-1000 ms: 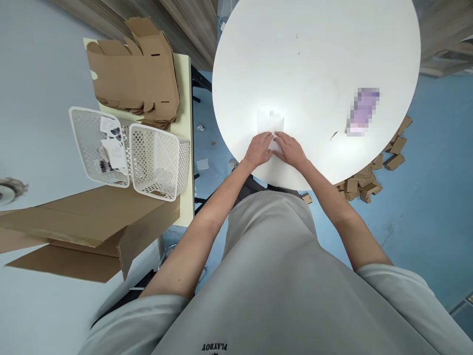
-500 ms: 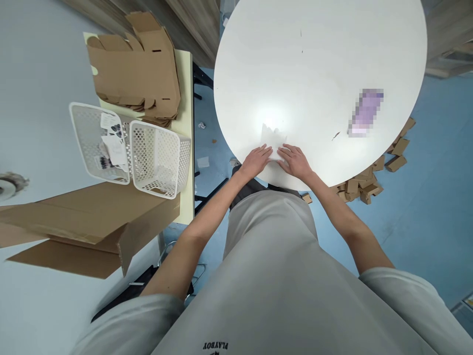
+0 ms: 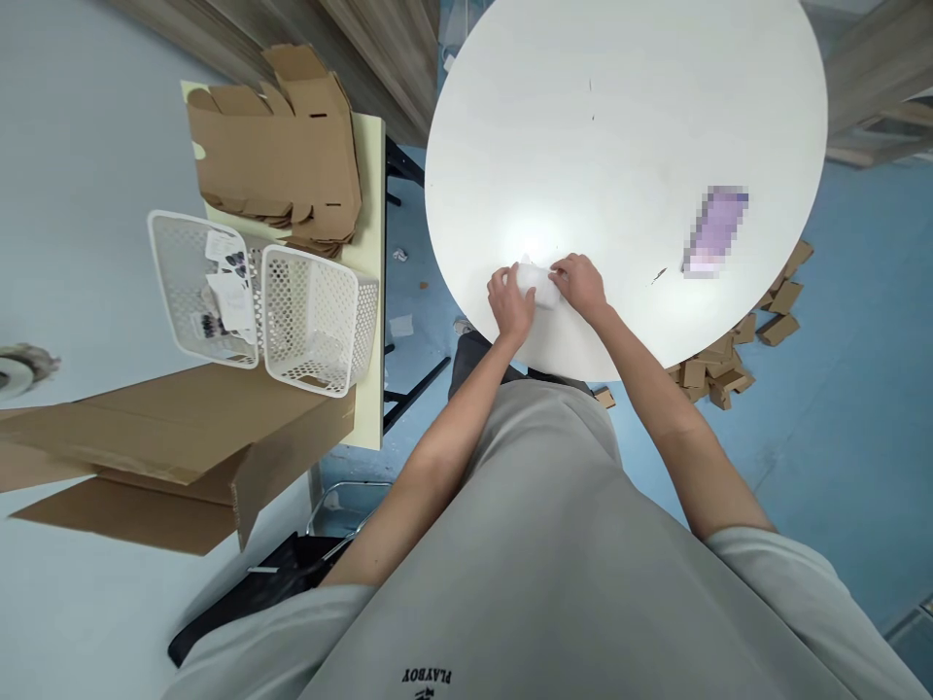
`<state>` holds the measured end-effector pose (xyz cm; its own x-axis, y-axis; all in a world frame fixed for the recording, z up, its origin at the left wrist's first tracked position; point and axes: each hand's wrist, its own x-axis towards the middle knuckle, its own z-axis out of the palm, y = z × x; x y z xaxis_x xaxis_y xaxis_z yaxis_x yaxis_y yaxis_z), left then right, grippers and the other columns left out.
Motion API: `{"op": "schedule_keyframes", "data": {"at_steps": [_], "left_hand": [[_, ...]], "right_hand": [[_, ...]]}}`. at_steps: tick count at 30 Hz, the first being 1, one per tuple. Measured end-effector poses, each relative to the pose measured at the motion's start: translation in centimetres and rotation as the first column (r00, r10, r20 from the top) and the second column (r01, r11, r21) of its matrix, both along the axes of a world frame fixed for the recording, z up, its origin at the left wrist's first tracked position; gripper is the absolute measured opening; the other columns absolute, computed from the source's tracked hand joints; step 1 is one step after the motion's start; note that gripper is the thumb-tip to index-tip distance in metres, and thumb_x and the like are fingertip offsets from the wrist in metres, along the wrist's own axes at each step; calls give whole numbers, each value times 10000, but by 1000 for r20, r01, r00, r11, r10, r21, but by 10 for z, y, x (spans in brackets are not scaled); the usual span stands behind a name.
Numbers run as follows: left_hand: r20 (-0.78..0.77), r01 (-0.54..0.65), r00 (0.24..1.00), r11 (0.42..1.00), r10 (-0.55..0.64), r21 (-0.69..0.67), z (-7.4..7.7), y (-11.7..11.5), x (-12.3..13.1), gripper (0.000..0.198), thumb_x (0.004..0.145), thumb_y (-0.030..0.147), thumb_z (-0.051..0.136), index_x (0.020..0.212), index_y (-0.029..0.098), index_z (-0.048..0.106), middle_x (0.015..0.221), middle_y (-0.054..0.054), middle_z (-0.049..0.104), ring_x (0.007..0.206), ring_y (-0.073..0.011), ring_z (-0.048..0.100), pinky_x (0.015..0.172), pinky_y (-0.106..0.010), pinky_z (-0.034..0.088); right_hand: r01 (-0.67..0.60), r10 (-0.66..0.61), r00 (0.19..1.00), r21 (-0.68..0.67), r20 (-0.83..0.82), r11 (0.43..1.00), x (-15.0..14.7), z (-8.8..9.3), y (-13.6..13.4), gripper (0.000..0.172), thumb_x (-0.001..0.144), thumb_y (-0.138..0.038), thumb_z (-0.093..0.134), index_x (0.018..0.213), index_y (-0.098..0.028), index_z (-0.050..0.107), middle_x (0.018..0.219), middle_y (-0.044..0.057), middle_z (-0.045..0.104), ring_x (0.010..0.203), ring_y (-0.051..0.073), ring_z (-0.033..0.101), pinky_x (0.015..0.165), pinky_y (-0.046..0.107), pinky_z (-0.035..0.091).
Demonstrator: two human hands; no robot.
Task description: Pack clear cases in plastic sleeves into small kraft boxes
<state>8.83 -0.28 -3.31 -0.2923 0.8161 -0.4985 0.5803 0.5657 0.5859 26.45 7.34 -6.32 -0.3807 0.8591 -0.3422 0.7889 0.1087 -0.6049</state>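
Note:
A small white, semi-translucent piece of wrap (image 3: 537,285), folded into a bundle, lies near the front edge of the round white table (image 3: 634,146). My left hand (image 3: 512,303) is closed around its left end, thumb at the front and fingers over the back. At the opposite end, the fingertips of my right hand (image 3: 581,284) pinch its upper right edge. What is inside the wrap, if anything, cannot be made out.
A blurred purple rectangular item (image 3: 718,230) lies on the table's right. To the left, a side table (image 3: 370,321) holds flat cardboard boxes (image 3: 277,160), a white basket with packets (image 3: 164,282) and another basket (image 3: 357,326). Small cardboard boxes (image 3: 718,369) are heaped on the floor.
Both hands were lying flat on the spread white wrap. Now the wrap is folded into a smaller bundle, my left hand has curled around it, and my right hand pinches its edge.

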Motion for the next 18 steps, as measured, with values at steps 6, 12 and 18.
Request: {"op": "schedule_keyframes", "data": {"at_steps": [6, 12, 18], "left_hand": [[132, -220, 957, 944, 258, -248, 2, -33, 4, 470, 1165, 413, 629, 1548, 146, 576, 1506, -240, 740, 1292, -294, 795, 1132, -429, 606], [98, -211, 971, 975, 216, -64, -3, -4, -10, 302, 1135, 248, 614, 1421, 184, 689, 1472, -191, 737, 1363, -297, 732, 1186, -437, 588], [29, -230, 973, 973, 230, -1, -13, 70, -73, 318, 1085, 148, 657, 1396, 190, 705, 1367, -161, 729, 1200, -274, 753, 1166, -413, 589]], "right_hand": [[73, -74, 997, -63, -24, 995, -7, 0, -27, 498, 1105, -306, 518, 1543, -155, 701, 1247, 190, 748, 1039, 353, 732, 988, 550, 651], [273, -284, 957, -132, -67, 953, -31, -6, -50, 604, 1143, -430, 470, 1643, -132, 632, 1156, 168, 759, 1019, 332, 745, 1024, 526, 648], [278, -292, 949, -124, -117, 953, -99, -22, 28, 606, 1133, -428, 491, 1646, -147, 647, 1164, 156, 758, 1048, 323, 735, 1091, 518, 621]]}}
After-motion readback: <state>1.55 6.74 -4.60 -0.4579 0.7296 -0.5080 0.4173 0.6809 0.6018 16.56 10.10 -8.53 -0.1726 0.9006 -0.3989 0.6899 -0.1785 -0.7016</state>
